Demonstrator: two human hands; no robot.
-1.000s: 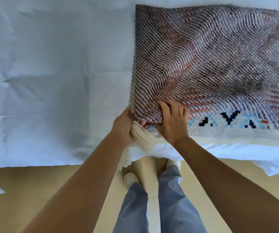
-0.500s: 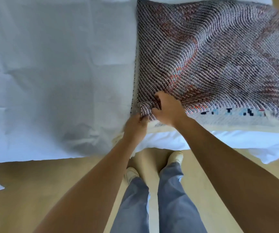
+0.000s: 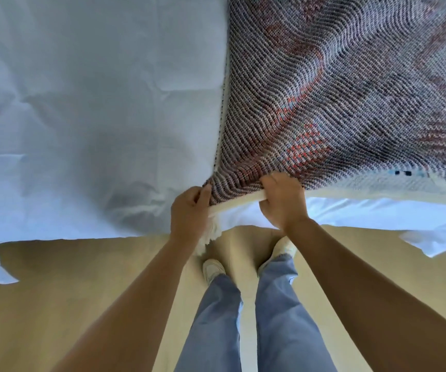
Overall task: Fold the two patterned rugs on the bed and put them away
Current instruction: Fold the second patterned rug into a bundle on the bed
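Though blurred beyond legibility, dark marks (image 3: 401, 172) on border of rug (image 3: 350, 89)

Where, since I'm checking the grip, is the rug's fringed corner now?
In the head view the fringed corner hangs centrally off the near edge of the bed, gripped by the left hand; the right hand holds the hem beside it.

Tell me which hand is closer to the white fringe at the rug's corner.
Left. The left hand grips the rug corner right beside the fringe; the right hand holds the edge farther to the right.
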